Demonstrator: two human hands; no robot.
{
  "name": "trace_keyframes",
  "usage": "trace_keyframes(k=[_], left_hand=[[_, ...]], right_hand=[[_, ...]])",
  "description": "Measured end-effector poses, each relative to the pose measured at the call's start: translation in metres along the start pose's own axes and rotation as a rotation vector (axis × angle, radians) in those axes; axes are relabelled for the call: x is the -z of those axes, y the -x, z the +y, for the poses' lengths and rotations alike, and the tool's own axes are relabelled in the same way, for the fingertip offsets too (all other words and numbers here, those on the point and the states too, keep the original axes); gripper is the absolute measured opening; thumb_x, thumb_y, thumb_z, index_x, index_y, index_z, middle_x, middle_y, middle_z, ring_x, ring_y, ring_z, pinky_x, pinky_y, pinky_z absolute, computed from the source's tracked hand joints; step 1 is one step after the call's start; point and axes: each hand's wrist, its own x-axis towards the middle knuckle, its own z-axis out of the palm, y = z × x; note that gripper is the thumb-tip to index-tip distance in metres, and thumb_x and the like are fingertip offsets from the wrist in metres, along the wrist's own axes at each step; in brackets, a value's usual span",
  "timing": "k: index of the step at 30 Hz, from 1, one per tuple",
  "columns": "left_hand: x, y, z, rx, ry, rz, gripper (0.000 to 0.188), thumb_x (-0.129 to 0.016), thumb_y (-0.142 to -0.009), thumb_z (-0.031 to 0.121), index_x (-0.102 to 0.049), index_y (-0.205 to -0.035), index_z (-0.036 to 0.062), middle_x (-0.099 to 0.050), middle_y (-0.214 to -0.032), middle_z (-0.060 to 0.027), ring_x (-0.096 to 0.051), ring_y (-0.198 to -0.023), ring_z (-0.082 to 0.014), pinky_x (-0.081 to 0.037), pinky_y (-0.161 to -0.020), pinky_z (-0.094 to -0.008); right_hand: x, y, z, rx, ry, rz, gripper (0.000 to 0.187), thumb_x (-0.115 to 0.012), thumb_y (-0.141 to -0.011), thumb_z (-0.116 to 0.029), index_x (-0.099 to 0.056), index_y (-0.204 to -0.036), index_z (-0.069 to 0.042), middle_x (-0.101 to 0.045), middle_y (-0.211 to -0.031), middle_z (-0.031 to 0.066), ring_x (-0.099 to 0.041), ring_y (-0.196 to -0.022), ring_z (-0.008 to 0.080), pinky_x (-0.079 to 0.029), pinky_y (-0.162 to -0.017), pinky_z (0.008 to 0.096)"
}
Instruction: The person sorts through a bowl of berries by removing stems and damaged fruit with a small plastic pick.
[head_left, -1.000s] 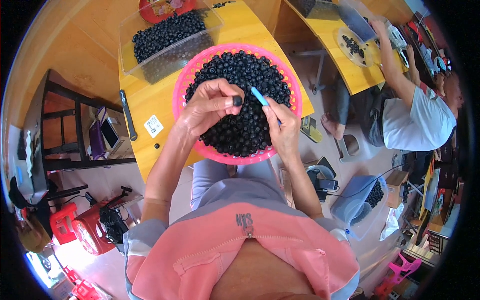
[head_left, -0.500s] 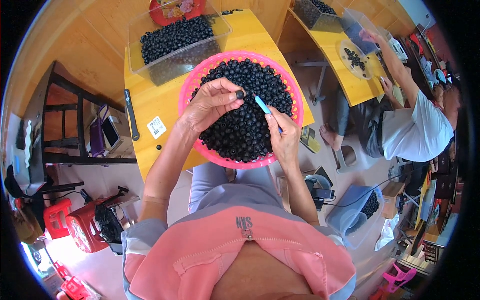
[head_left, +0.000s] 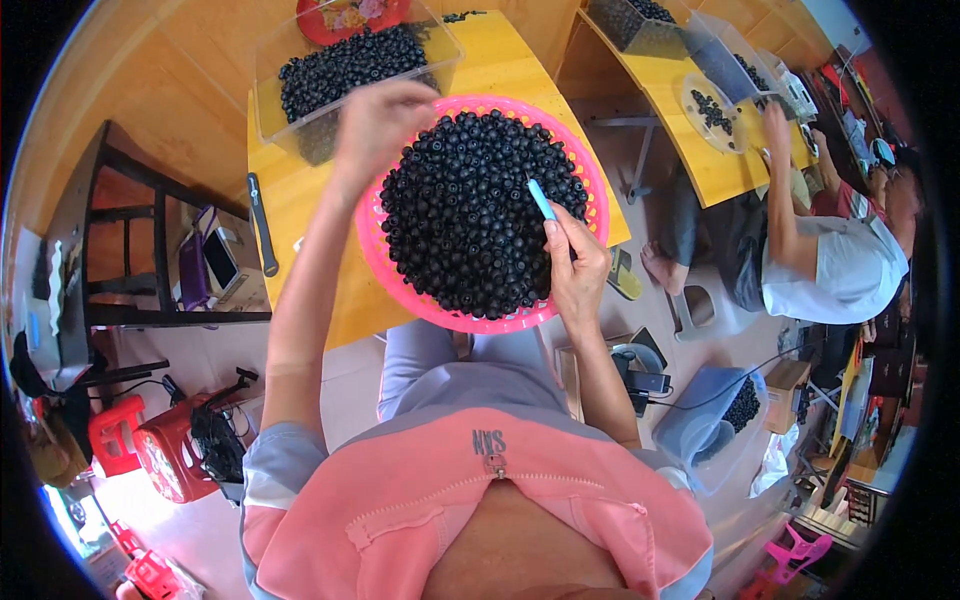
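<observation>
Over the far-left rim of the pink basket [head_left: 372,250], my left hand [head_left: 385,118] hovers with its grip curled closed; whether it holds a berry I cannot tell. At the basket's near-right rim, my right hand [head_left: 578,268] grips a light blue stick tool [head_left: 541,200], its long axis slanting up and away toward the basket's centre. The heap of dark berries [head_left: 480,210] fills the basket between both hands, on the yellow bench [head_left: 300,200]. The right hand is nearer; the clear berry bin [head_left: 340,70] lies beyond the basket.
</observation>
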Motion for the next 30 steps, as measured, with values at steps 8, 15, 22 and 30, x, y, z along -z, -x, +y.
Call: trace_keyframes(k=[8,15,22,30], left_hand=[[-0.089,0.053,-0.017,-0.153,-0.704,-0.311,0.008,-0.065,-0.071,0.007,-0.061,-0.076,0.0023,-0.063,-0.078,-0.0133,-0.063,-0.073,-0.0314,-0.051,-0.061,-0.0395],[-0.098,0.053,-0.014,-0.104,-0.813,-0.304,0.007,-0.056,-0.070,0.003,-0.062,-0.073,0.0045,-0.063,-0.078,-0.0142,-0.063,-0.073,-0.0317,-0.051,-0.062,-0.0419],[-0.056,0.041,-0.015,0.535,0.766,-0.434,0.014,-0.062,-0.083,0.002,-0.062,-0.097,0.0009,-0.064,-0.090,-0.0060,-0.066,-0.081,-0.0167,-0.054,-0.075,-0.0252],[-0.053,0.045,-0.027,0.572,1.114,-0.445,0.019,-0.064,-0.082,0.001,-0.061,-0.100,0.0033,-0.063,-0.095,-0.0049,-0.065,-0.087,-0.0177,-0.053,-0.083,-0.0269]], right_hand=[[-0.002,0.000,-0.001,-0.005,-0.014,-0.013,0.021,-0.059,-0.088,-0.011,-0.064,-0.105,0.000,-0.055,-0.067,0.0091,-0.051,-0.058,0.0153,-0.041,-0.055,0.0296],[0.000,0.001,-0.002,0.003,-0.033,0.000,0.021,-0.058,-0.088,-0.011,-0.064,-0.106,0.000,-0.056,-0.067,0.0097,-0.052,-0.058,0.0153,-0.041,-0.055,0.0298],[0.002,0.001,-0.002,0.012,-0.042,-0.008,0.021,-0.059,-0.088,-0.012,-0.064,-0.106,-0.001,-0.056,-0.067,0.0095,-0.052,-0.058,0.0153,-0.041,-0.054,0.0297],[-0.001,0.001,-0.002,0.168,0.068,-0.018,0.020,-0.062,-0.085,-0.010,-0.066,-0.103,-0.003,-0.048,-0.060,0.0076,-0.047,-0.050,0.0161,-0.036,-0.048,0.0312]])
